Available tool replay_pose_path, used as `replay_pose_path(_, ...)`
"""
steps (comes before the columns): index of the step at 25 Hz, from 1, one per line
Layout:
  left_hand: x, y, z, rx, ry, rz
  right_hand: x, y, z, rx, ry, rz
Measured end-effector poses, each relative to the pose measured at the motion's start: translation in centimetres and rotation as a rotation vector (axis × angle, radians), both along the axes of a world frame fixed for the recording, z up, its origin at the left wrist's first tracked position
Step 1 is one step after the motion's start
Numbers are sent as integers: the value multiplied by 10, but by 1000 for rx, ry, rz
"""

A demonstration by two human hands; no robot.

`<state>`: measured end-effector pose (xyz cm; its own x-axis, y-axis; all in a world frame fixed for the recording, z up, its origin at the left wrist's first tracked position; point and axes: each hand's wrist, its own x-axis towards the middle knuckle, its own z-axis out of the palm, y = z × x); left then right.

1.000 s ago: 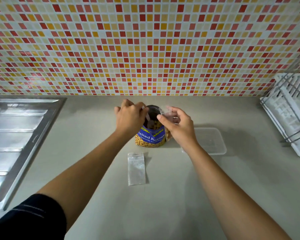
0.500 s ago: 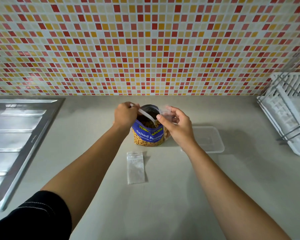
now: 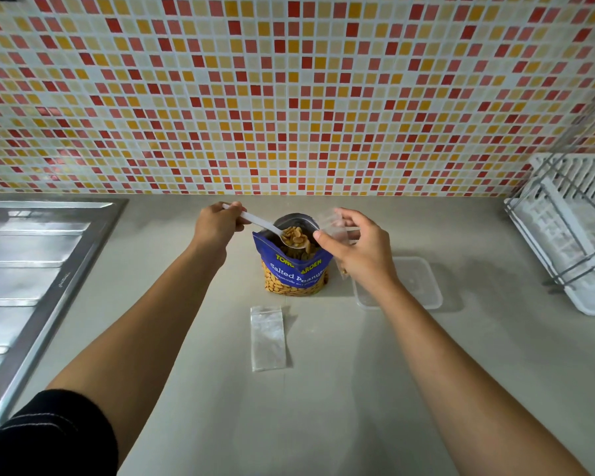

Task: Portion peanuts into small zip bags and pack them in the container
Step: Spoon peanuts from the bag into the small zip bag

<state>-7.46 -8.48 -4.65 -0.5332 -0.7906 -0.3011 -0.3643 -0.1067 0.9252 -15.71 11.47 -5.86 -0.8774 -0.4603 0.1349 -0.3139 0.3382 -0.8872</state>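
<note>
A blue and yellow bag of salted peanuts (image 3: 294, 274) stands open at the middle of the counter. My left hand (image 3: 217, 225) grips the handle of a white plastic spoon (image 3: 260, 224), whose bowl holds a heap of peanuts (image 3: 294, 236) just above the bag's mouth. My right hand (image 3: 359, 247) pinches a small clear zip bag (image 3: 334, 225) by its top, right beside the spoon's bowl. A second small zip bag (image 3: 268, 338) lies flat on the counter in front of the peanut bag. A clear plastic container (image 3: 416, 281) sits to the right, partly behind my right wrist.
A steel sink drainboard (image 3: 31, 269) fills the left side. A white dish rack (image 3: 574, 231) with a wire frame stands at the right edge. The tiled wall (image 3: 289, 97) closes off the back of the grey counter (image 3: 323, 407).
My left hand has lifted the spoon out of the peanut bag, now loaded with peanuts. My right hand has raised the small zip bag slightly beside it.
</note>
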Motion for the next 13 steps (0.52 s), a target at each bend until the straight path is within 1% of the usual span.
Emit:
replay_pose_path(5, 2, -11, 5, 48, 40, 23, -1, -6, 2, 230, 150, 55)
replay_pose_path(10, 1, -18, 13, 90, 113, 46, 1, -10, 4, 315, 211, 80)
replay_pose_path(13, 0, -17, 22, 96, 144, 23, 4, -14, 7, 314, 222, 102)
